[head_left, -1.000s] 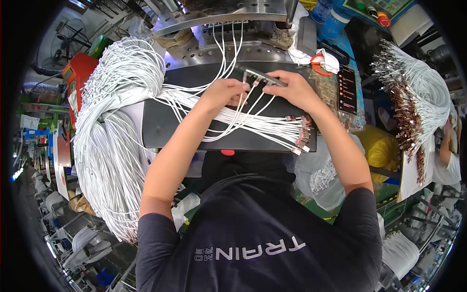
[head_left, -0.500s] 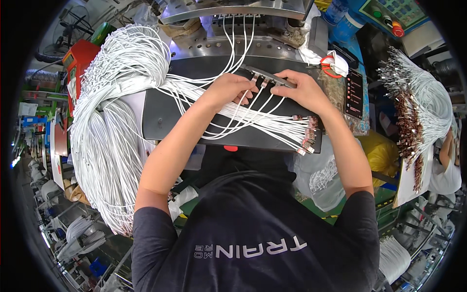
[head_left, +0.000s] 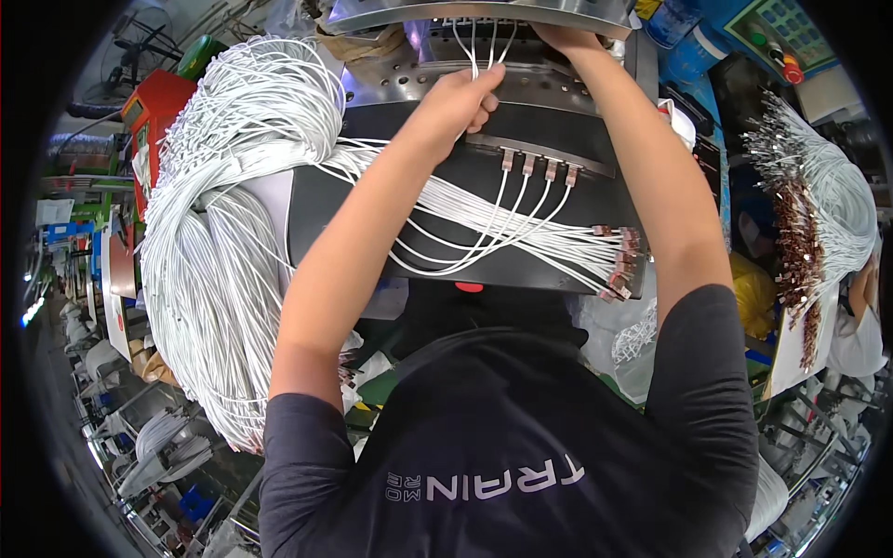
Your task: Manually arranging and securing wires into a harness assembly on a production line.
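My left hand (head_left: 460, 104) is closed around several white cables (head_left: 475, 45) that rise into the slot of a metal machine. Under the machine's upper metal plate (head_left: 484, 11) reaches my right hand (head_left: 567, 40), its fingers hidden there. A narrow metal bar (head_left: 593, 166) lies on the black work surface (head_left: 358, 249), holding several brown-and-white cable connectors (head_left: 550, 171) in a row. Their white cables curve down and left, crossing a bundle of white cables (head_left: 521, 232) whose connector ends (head_left: 625, 260) lie at the right edge of the surface.
A large heap of white cables (head_left: 219, 279) hangs at the left, beside a red machine (head_left: 153, 107). To the right hangs another cable bundle (head_left: 837, 205) with brown ends. A control panel with a red button (head_left: 792, 73) stands at the upper right.
Both hands have left the metal bar, which now rests on the black surface with connectors in it. My left hand has moved up onto the machine's cables; my right has gone under the plate.
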Available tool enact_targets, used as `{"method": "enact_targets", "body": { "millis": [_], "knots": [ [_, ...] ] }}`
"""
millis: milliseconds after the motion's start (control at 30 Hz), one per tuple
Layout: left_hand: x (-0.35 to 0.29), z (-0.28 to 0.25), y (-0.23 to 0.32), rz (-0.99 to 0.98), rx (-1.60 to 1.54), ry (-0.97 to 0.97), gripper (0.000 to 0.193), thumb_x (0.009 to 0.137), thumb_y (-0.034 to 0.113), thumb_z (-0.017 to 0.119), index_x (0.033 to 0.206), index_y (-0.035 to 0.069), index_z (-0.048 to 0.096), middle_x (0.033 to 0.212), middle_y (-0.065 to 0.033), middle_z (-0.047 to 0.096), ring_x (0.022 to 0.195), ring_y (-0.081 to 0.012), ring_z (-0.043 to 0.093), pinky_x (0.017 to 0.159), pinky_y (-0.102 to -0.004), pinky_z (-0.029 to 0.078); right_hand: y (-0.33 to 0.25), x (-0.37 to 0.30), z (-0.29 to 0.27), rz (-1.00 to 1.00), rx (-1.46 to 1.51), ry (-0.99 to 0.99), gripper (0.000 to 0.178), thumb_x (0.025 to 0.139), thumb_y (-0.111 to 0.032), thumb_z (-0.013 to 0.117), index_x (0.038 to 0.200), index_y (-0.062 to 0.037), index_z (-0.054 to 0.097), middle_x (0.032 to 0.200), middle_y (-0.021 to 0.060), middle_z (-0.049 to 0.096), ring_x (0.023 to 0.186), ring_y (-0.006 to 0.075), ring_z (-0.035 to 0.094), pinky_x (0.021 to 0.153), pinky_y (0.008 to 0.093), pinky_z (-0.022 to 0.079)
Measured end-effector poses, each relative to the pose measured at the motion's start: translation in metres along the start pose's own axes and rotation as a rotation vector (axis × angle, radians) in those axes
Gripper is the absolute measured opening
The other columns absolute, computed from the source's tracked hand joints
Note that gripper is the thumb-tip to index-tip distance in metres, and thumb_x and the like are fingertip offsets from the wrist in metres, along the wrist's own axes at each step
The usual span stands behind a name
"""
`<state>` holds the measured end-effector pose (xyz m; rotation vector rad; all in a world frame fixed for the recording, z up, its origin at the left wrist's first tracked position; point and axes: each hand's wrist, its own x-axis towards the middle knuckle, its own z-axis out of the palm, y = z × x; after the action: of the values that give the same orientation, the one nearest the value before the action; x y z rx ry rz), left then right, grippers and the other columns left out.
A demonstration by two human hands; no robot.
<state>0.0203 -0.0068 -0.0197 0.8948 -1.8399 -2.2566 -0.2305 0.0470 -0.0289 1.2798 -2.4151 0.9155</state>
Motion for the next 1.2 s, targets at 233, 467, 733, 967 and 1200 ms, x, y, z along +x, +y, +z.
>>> {"method": "enact_targets", "body": {
  "millis": [233, 467, 733, 967, 1200],
  "knots": [
    [-0.088, -0.001, 0.032, 0.474, 0.583, 0.038, 0.031, 0.102, 0.032, 0.064, 0.117, 0.005, 0.069, 0.089, 0.0031, 0.062, 0.077, -0.0057, 0.05, 0.066, -0.0234, 0.039, -0.049, -0.02, -0.079, -0.061, 0.084, 0.117, 0.034, 0.086, -0.042, 0.073, 0.084, -0.0085, 0.07, 0.082, 0.0107, 0.072, 0.074, 0.0264, 0.069, 0.066, 0.042, 0.055],
    [-0.139, -0.244, 0.084, 0.475, 1.037, 1.2, 0.04, 0.107, 0.032, 0.053, 0.095, 0.0, 0.072, 0.078, -0.011, 0.07, 0.069, -0.0172, 0.063, 0.068, -0.0321, 0.047, 0.009, -0.021, -0.023, -0.174, 0.067, 0.154, 0.028, 0.092, -0.034, 0.068, 0.092, -0.0057, 0.071, 0.09, 0.0158, 0.072, 0.082, 0.0297, 0.07, 0.074, 0.0435, 0.055],
    [-0.149, -0.058, -0.024, 0.812, 1.674, 0.374, 0.015, 0.087, 0.016, 0.073, 0.08, 0.005, 0.064, 0.081, -0.0103, 0.067, 0.075, -0.0294, 0.065, 0.068, -0.0395, 0.055, 0.0, -0.145, -0.081, -0.248, 0.002, 0.006, 0.027, 0.09, -0.024, 0.073, 0.112, -0.0078, 0.072, 0.099, 0.0146, 0.064, 0.094, 0.0344, 0.06, 0.085, 0.0426, 0.048],
    [-0.132, 0.039, -0.061, 1.25, 1.158, 0.016, 0.021, 0.083, 0.021, 0.077, 0.101, 0.012, 0.071, 0.103, -0.0045, 0.066, 0.094, -0.0261, 0.065, 0.083, -0.0382, 0.055, -0.018, -0.204, -0.152, -0.16, 0.151, -0.418, 0.023, 0.093, -0.016, 0.07, 0.114, -0.0061, 0.07, 0.099, 0.015, 0.061, 0.094, 0.0322, 0.058, 0.087, 0.0401, 0.047],
    [-0.117, 0.043, -0.067, 1.022, 1.206, 0.085, 0.013, 0.088, 0.02, 0.074, 0.09, 0.009, 0.067, 0.091, -0.0064, 0.064, 0.085, -0.0274, 0.064, 0.074, -0.04, 0.053, -0.014, -0.172, -0.096, -0.312, 0.242, -0.181, 0.022, 0.094, -0.015, 0.069, 0.11, -0.0003, 0.067, 0.1, 0.0172, 0.062, 0.097, 0.0356, 0.06, 0.087, 0.042, 0.048]
  ]
}}
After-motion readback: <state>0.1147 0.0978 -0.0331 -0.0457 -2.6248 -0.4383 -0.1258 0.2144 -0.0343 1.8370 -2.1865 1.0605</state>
